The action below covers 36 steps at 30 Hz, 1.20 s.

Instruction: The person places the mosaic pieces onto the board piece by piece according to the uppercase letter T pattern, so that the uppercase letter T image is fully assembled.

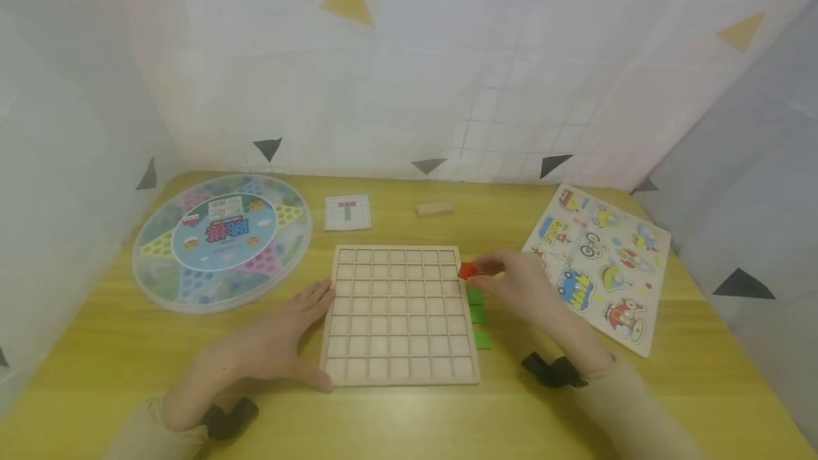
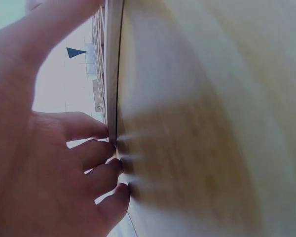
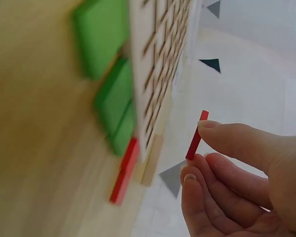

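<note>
A square wooden grid board (image 1: 399, 307) lies in the middle of the table, its squares bare. My left hand (image 1: 275, 339) spreads along the board's left side, fingertips and thumb touching its edge. At the right side, my right hand (image 1: 520, 286) pinches a thin red tile (image 3: 196, 140) between thumb and fingers, raised off the table in the right wrist view. Below it, red tiles (image 3: 123, 175) lie by the board's edge. Several green tiles (image 1: 482, 339) lie along the same edge, partly hidden by the right hand in the head view.
Behind the board are a pattern card (image 1: 348, 212) with a red and green T and a small wooden block (image 1: 434, 209). A round board-game case (image 1: 192, 289) stands at the left, a picture puzzle board (image 1: 601, 261) at the right. A draped wall (image 1: 409, 91) closes the back.
</note>
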Motion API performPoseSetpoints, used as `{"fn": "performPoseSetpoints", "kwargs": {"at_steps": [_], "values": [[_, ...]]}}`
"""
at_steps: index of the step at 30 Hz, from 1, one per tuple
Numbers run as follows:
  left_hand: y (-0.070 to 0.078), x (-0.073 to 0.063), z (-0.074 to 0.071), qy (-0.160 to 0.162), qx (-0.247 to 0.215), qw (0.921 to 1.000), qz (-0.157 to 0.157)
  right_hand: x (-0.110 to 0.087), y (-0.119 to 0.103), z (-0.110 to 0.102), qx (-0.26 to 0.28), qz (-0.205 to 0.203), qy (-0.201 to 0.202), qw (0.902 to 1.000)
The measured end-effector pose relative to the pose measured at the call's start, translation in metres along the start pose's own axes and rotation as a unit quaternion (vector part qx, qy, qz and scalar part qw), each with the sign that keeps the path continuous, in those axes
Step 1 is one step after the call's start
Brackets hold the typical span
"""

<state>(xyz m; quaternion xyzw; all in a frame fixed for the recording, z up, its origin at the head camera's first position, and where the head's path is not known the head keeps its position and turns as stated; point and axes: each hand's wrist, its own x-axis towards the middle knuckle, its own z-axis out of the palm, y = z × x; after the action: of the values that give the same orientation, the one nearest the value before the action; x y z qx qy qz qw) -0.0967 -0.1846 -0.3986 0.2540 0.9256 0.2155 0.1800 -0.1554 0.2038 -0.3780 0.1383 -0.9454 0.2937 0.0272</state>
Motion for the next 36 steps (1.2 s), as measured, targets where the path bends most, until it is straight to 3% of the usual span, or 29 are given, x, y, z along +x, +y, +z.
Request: {"fn": "performPoseSetpoints", "kwargs": {"at_steps": [6, 21, 36], "values": [[0.002, -0.001, -0.002, 0.0, -0.009, 0.9999, 0.005, 0.012, -0.018, 0.006, 0.019, -0.031, -0.011, 0.9993], [0.0, 0.0, -0.001, -0.001, -0.013, 0.9999, 0.003, 0.04, -0.056, 0.037, 0.056, -0.063, -0.064, 0.9944], [0.002, -0.001, -0.002, 0.0, -0.001, 0.9999, 0.012, 0.06, -0.083, 0.062, 0.061, -0.049, -0.098, 0.9921]]}}
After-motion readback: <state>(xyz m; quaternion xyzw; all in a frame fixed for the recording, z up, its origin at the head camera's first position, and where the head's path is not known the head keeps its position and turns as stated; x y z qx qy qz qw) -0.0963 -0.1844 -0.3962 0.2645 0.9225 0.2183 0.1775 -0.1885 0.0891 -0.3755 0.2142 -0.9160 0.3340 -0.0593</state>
